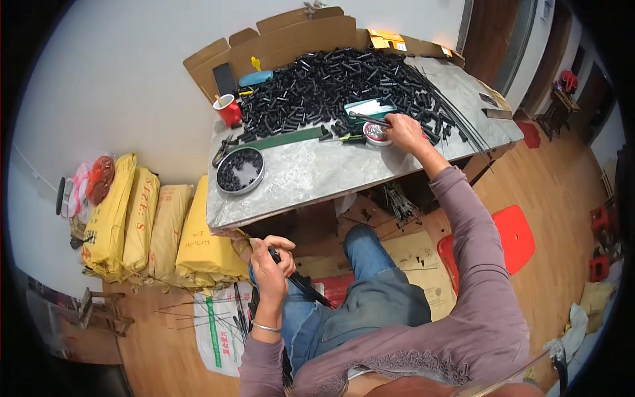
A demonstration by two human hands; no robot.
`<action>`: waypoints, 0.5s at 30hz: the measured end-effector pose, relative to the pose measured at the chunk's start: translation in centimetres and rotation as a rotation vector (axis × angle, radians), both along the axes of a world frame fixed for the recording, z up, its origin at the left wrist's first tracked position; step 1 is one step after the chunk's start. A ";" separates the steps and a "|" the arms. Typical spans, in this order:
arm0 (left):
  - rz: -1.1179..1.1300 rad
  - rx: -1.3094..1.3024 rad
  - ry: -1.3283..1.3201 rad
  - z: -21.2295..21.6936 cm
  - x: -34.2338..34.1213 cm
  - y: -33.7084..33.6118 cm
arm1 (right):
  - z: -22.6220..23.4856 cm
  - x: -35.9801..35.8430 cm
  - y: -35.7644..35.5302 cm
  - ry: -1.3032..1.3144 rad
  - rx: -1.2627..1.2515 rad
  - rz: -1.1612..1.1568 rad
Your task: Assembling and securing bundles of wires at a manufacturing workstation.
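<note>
My left hand (270, 268) is closed around black rods (307, 289) just below the table's front edge, above my lap. At the table my right hand (405, 134) pinches a dark, slim tool (368, 119), perhaps tweezers; its exact kind I cannot make out. Under those fingers stands a small round tub (374, 136) with a reddish rim and shiny, silvery contents. Behind the tub lies a teal-and-white tray (370, 107). A large heap of short black tubes (317, 86) spreads over the back of the table.
On the grey marbled table (297, 173) are a round tin (258, 180) of small black parts, a green strip (281, 137) and a red cup (228, 111). Long thin rods (456, 119) lie at the right. Yellow sacks (205, 238) stand left; a red stool (512, 238) stands right.
</note>
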State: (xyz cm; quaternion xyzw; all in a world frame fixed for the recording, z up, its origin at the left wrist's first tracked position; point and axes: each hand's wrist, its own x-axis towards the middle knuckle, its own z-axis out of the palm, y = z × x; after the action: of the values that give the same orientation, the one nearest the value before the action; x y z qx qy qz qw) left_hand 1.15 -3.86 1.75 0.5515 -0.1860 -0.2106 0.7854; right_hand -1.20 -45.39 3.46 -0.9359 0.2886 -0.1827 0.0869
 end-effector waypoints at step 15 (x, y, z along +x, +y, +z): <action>0.037 0.034 -0.009 0.6 0.4 0.0 | -0.1 3.3 0.0 0.032 -0.076 0.040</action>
State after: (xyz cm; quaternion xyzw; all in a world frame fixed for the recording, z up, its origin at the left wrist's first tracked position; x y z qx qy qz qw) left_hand 1.52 -3.85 2.37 0.5690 -0.1757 -0.1970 0.7788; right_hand 2.07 -45.38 3.40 -0.9468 0.2641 -0.1767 0.0503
